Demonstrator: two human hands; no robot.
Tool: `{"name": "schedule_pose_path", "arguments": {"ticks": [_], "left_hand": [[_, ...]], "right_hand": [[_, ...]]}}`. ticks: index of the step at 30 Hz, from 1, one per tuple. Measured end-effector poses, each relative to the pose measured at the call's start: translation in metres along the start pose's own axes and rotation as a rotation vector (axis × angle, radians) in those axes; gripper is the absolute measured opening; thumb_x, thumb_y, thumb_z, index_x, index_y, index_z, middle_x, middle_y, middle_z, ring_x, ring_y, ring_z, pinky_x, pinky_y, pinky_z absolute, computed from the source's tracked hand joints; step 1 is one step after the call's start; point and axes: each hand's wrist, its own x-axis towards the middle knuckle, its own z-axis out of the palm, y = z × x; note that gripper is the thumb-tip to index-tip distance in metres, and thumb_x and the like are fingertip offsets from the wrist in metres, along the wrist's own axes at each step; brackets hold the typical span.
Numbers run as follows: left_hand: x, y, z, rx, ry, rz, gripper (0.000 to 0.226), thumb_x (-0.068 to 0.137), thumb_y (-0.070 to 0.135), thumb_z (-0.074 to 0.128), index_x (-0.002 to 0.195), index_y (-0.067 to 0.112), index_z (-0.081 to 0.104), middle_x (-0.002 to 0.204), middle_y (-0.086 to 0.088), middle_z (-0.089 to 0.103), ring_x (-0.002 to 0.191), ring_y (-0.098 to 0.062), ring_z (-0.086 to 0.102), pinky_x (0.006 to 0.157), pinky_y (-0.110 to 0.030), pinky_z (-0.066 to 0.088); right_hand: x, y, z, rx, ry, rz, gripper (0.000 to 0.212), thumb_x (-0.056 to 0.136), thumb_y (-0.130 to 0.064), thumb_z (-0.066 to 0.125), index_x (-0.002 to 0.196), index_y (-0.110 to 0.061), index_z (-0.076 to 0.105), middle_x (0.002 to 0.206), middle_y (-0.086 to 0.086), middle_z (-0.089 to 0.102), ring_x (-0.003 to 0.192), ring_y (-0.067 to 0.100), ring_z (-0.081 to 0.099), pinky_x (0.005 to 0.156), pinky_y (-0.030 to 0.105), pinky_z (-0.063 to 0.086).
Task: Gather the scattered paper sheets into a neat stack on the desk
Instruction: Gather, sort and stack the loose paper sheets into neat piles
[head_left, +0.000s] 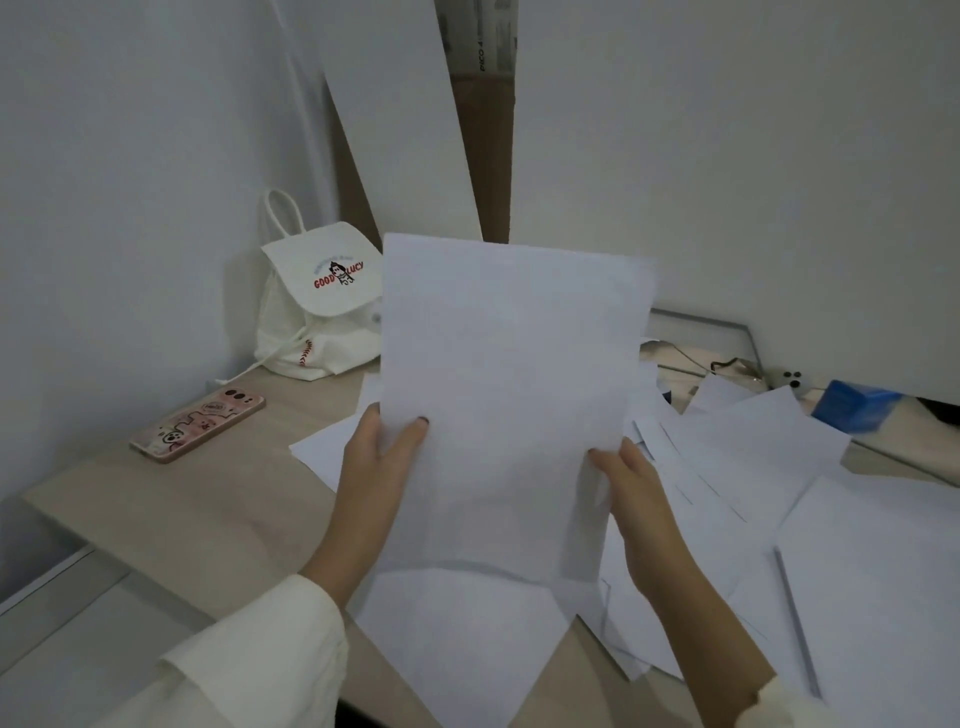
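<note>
Pinching the lifted paper sheets (509, 364) by the lower edges, left hand (375, 460) at 8 o'clock, right hand (640, 501) at 4 o'clock, above the table (182, 514). More scattered sheets (753, 467) lying at 3 o'clock; phone (197, 422) at 9, backpack (322, 312) at 10.

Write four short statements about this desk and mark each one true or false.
1. The left hand and the right hand both hold the sheets upright above the desk. True.
2. The phone lies right of the held sheets. False: it lies to their left, face down.
3. A white bag stands at the back of the desk, by the wall. True.
4. Every sheet is already in the hands. False: loose sheets lie scattered on the desk, mostly to the right.
</note>
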Motion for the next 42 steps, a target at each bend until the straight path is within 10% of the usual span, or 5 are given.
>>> {"name": "schedule_pose_path", "arguments": {"ticks": [12, 19, 25, 32, 42], "left_hand": [[-0.074, -0.010, 0.147, 0.002, -0.396, -0.200, 0.024, 0.099, 0.019, 0.039, 0.107, 0.010, 0.060, 0.102, -0.006, 0.066, 0.095, -0.020, 0.061, 0.085, -0.030, 0.048], [-0.127, -0.038, 0.225, 0.026, -0.740, -0.378, 0.029, 0.100, 0.021, 0.035, 0.101, 0.004, 0.059, 0.092, -0.010, 0.055, 0.084, -0.019, 0.053, 0.066, -0.021, 0.045], [-0.165, -0.060, 0.252, 0.158, -0.872, -0.412, 0.042, 0.093, 0.035, 0.037, 0.098, -0.002, 0.055, 0.088, -0.008, 0.056, 0.082, -0.020, 0.054, 0.087, -0.043, 0.047], [-0.182, -0.075, 0.258, 0.492, -0.962, -0.209, 0.033, 0.098, 0.029, 0.038, 0.066, 0.023, 0.035, 0.065, 0.006, 0.039, 0.058, -0.010, 0.037, 0.058, -0.025, 0.031], [-0.171, -0.054, 0.243, 0.850, -1.142, 0.051, 0.054, 0.095, 0.036, 0.044, 0.141, 0.013, 0.027, 0.140, -0.006, 0.036, 0.122, -0.025, 0.046, 0.098, -0.040, 0.041]], "right_hand": [[-0.049, 0.004, -0.179, -0.210, 0.352, 0.078, 0.018, 0.093, -0.007, 0.047, 0.103, -0.019, 0.056, 0.078, 0.002, 0.062, 0.064, 0.020, 0.055, 0.056, 0.028, 0.041], [-0.093, 0.047, -0.278, -0.311, 0.473, 0.269, 0.016, 0.091, -0.007, 0.050, 0.103, -0.013, 0.059, 0.095, 0.012, 0.060, 0.081, 0.025, 0.055, 0.066, 0.032, 0.039], [-0.121, 0.061, -0.313, -0.443, 0.523, 0.364, 0.017, 0.090, 0.004, 0.046, 0.101, 0.002, 0.059, 0.100, 0.022, 0.057, 0.082, 0.026, 0.047, 0.073, 0.030, 0.032], [-0.132, 0.084, -0.319, -0.613, 0.579, 0.452, 0.038, 0.090, 0.006, 0.047, 0.127, 0.002, 0.049, 0.126, 0.022, 0.050, 0.099, 0.029, 0.047, 0.089, 0.030, 0.035], [-0.125, 0.087, -0.293, -0.824, 0.673, 0.396, 0.062, 0.079, -0.002, 0.068, 0.135, 0.001, 0.042, 0.132, 0.031, 0.045, 0.117, 0.044, 0.046, 0.099, 0.053, 0.036]]}}
